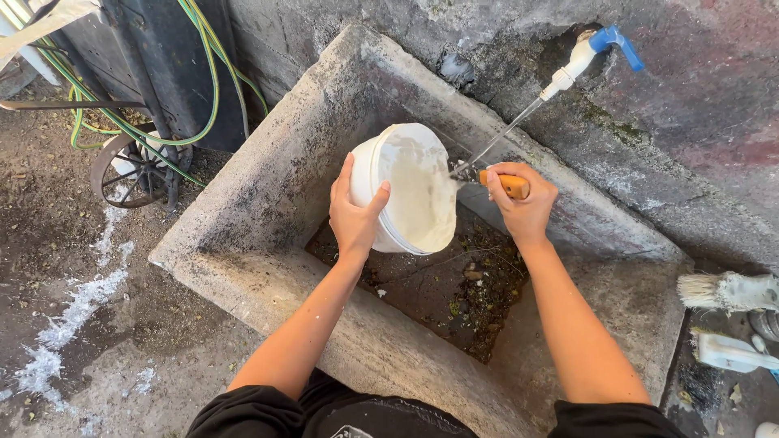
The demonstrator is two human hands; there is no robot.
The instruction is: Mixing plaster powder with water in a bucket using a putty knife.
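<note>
White bucket [410,191] tilted, left hand [355,217] fingers gripping rim, right hand [522,199] fingers clenching orange-handled tool [503,183]

A white tap with a blue handle [600,45] sits up and right of the grip. Green hoses [203,89] and a rusty wheel [130,170] lie far left. A pale brush [726,292] rests lower right.
</note>
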